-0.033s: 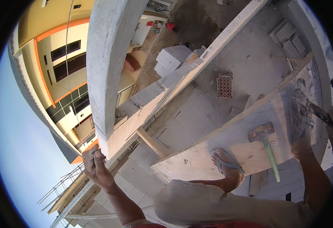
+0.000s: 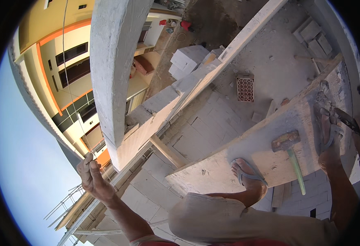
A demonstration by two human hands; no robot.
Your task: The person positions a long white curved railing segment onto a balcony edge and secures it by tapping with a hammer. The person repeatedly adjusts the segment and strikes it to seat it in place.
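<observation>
My left hand (image 2: 93, 180) is raised at the left, its fingers pinched on a thin string (image 2: 68, 78) that runs up to the top edge. At the right rim my right hand (image 2: 359, 143), partly cut off and dark, is closed round a dark-handled metal tool (image 2: 346, 120). Its grey head is close to my sandalled right foot (image 2: 326, 129), and its exact kind is unclear. Between my feet, a hammer (image 2: 286, 141) with a rusty head and green handle lies on a wide wooden board (image 2: 212, 174). My left foot (image 2: 244, 168) stands on that board.
A pale concrete column (image 2: 114, 69) rises past my left hand. A long timber form (image 2: 167, 110) tops the block wall beside it. Below are a perforated crate (image 2: 245, 89), white blocks (image 2: 186, 61) and grey blocks (image 2: 313, 37). Scaffolding (image 2: 67, 203) stands at lower left.
My left hand has moved left and slightly down, and the string has shifted left with it. The hammer and both feet keep their places on the board.
</observation>
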